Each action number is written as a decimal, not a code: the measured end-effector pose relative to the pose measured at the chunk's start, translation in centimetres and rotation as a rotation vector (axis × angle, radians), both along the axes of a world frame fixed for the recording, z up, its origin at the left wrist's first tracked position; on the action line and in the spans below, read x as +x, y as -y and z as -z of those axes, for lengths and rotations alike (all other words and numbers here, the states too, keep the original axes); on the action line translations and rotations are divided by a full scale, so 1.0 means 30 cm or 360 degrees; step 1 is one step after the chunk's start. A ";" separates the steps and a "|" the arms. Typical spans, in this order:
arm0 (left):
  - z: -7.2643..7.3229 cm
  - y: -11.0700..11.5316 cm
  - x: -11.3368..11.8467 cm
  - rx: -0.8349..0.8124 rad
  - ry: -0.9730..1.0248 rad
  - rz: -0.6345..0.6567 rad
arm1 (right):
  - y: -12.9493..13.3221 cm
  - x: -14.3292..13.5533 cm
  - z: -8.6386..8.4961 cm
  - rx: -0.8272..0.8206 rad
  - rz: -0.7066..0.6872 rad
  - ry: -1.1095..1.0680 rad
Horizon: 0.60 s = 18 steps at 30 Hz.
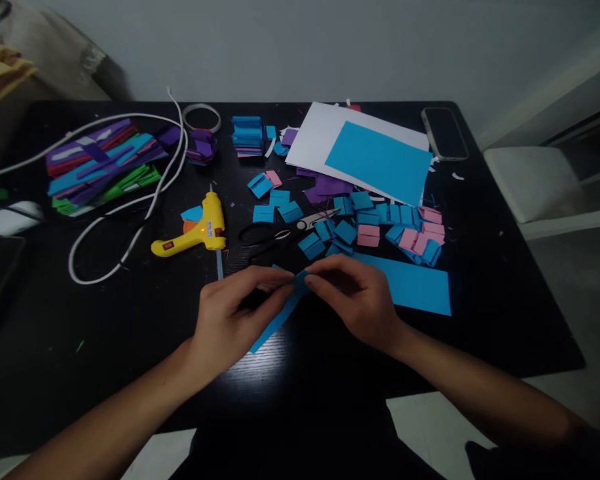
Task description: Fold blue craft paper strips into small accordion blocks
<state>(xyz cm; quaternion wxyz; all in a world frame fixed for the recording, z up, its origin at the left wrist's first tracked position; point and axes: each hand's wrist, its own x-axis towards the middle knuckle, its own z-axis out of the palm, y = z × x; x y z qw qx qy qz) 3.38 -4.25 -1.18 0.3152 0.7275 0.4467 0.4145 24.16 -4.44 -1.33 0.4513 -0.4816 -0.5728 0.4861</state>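
Between the fingertips of my left hand and my right hand is a small blue paper piece. Both hands are closed in a pinch on it, close together above the table. Under my left hand lies a blue paper strip, partly covered by the fingers. Another wide blue strip extends from beneath my right hand. Just beyond the hands are scissors and a scatter of folded blue and pink paper pieces.
A yellow glue gun with a lit orange light lies to the left. Looped white cable crosses bundled coloured paper strips. White sheets with a blue sheet lie at the back, a phone at the right corner.
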 end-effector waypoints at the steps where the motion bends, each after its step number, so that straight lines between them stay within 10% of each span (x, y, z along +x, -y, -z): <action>1: 0.000 0.001 -0.002 0.0017 0.0001 0.0015 | 0.000 -0.001 0.000 -0.0024 0.0014 -0.0016; 18: 0.007 -0.001 -0.009 0.0042 0.0020 0.0186 | -0.003 0.001 0.004 -0.0085 -0.0040 -0.0055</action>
